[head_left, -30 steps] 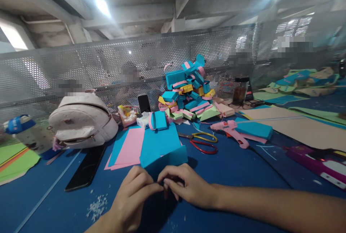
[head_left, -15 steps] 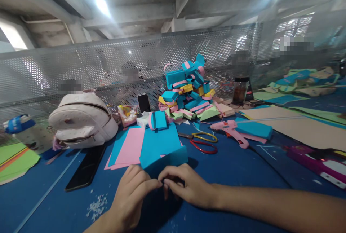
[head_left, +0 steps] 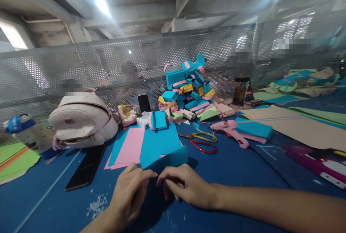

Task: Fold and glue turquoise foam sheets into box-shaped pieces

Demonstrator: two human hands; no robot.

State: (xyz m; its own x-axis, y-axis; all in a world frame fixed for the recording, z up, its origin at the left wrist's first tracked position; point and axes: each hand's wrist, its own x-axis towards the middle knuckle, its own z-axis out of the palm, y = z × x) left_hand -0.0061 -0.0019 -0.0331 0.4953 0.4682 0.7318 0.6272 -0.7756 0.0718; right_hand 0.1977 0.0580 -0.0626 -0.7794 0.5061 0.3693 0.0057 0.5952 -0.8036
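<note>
Here, nearest us, our bare left hand (head_left: 129, 188) and bare right hand (head_left: 189, 186) curl close above the table, slightly apart from each other; we cannot tell whether the fingers of either pinch anything. Just beyond both sits a flat blue paper sheet (head_left: 161, 141) with its near edge folded up; that fold's long axis runs left to right, its right end slightly farther from us, and it stands between our hands and the flat part. Left of it, we see pink paper strips (head_left: 130, 144); right, metal scissors with yellow-and-red handles (head_left: 204, 143), blades pointing left, then a pink glue gun (head_left: 231, 131). A small blue-and-pink paper box (head_left: 159, 120) covers the sheet's far end. Behind rises a heap of folded coloured paper pieces (head_left: 189, 92), before a grey perforated metal screen (head_left: 146, 51).
</note>
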